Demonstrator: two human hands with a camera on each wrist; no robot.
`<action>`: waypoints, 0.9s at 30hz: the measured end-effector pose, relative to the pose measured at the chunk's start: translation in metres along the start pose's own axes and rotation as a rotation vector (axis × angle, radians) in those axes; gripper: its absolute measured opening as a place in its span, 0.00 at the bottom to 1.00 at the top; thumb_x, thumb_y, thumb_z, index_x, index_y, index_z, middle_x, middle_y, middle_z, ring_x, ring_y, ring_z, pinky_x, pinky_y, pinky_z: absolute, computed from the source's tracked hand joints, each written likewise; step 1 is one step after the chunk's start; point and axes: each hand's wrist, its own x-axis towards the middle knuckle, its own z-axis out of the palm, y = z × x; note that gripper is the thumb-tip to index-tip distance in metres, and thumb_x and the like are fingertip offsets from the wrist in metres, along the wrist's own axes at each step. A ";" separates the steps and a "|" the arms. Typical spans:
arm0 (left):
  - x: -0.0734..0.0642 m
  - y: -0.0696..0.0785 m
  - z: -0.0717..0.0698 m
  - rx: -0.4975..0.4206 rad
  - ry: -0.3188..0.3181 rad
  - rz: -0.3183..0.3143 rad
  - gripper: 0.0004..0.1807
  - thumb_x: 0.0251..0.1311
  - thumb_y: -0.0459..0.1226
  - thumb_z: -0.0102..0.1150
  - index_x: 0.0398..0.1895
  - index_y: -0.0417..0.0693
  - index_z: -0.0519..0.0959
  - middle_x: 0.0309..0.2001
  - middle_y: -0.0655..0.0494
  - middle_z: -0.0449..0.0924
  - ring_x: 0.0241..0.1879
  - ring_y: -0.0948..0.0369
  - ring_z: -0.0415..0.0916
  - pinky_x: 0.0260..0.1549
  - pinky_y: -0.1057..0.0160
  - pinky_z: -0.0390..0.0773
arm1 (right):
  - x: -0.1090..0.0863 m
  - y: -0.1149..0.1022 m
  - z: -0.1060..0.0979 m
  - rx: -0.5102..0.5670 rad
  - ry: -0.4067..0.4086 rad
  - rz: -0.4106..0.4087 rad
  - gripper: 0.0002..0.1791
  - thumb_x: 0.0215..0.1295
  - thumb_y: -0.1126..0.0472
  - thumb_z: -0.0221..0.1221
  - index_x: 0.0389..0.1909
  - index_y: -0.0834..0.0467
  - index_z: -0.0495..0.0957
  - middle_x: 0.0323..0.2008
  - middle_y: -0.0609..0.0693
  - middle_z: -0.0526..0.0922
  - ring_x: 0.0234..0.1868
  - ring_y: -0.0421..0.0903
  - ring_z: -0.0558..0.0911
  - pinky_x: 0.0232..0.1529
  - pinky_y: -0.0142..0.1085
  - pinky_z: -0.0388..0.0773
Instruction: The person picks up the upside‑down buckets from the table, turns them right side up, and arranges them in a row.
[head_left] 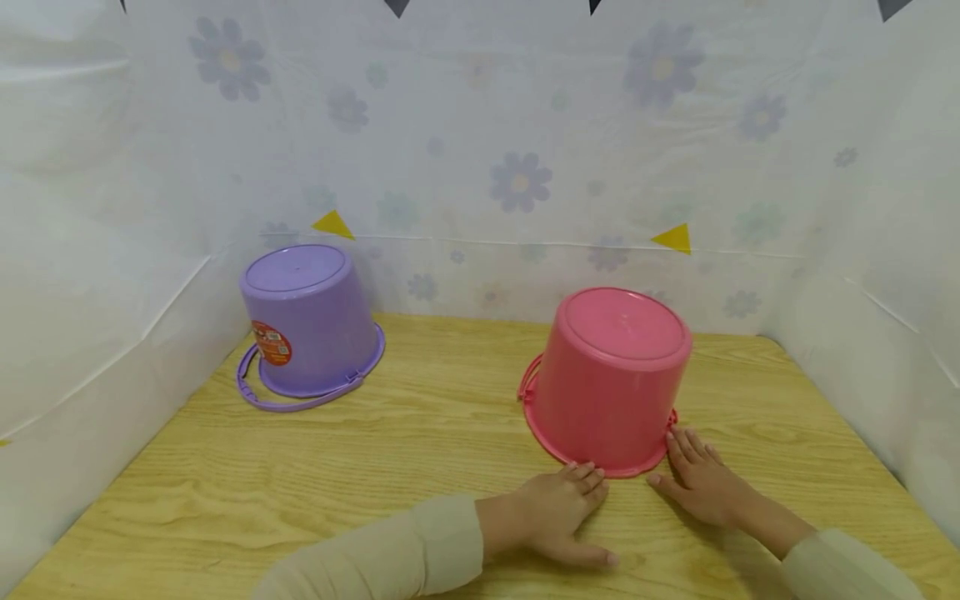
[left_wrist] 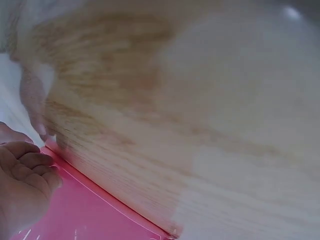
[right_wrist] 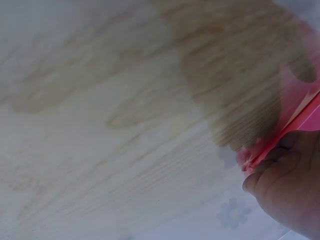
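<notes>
A pink bucket (head_left: 611, 383) stands upside down on the right half of the table, its rim on the wood and its handle lying low around the back. My left hand (head_left: 558, 512) lies palm down with its fingertips at the front of the rim, thumb spread to the right. At the rim's right side, near the handle joint, are the fingertips of my right hand (head_left: 705, 483). In the left wrist view the left hand (left_wrist: 25, 185) is beside the pink rim (left_wrist: 110, 195). The right wrist view shows the right hand (right_wrist: 290, 180) against the same rim. Neither hand grips anything.
A purple bucket (head_left: 311, 333) with a red sticker (head_left: 272, 343) is upturned at the back left, its handle (head_left: 296, 407) lying on the wooden table (head_left: 420, 417). White flowered sheeting (head_left: 450, 150) encloses the table at the back and both sides.
</notes>
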 end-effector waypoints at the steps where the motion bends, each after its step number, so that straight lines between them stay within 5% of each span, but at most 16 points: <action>1: -0.001 0.000 0.000 -0.002 -0.001 0.002 0.45 0.59 0.68 0.34 0.71 0.47 0.56 0.72 0.54 0.53 0.73 0.59 0.45 0.70 0.68 0.48 | 0.000 -0.001 0.000 0.002 -0.003 0.001 0.43 0.66 0.45 0.51 0.63 0.79 0.54 0.66 0.77 0.50 0.66 0.75 0.49 0.60 0.69 0.47; 27: -0.014 -0.001 0.006 0.064 0.050 0.002 0.43 0.60 0.67 0.32 0.69 0.47 0.59 0.70 0.53 0.57 0.72 0.58 0.49 0.70 0.67 0.51 | 0.004 -0.006 -0.002 0.006 0.001 -0.047 0.44 0.65 0.46 0.53 0.64 0.79 0.53 0.66 0.77 0.48 0.66 0.75 0.49 0.61 0.69 0.47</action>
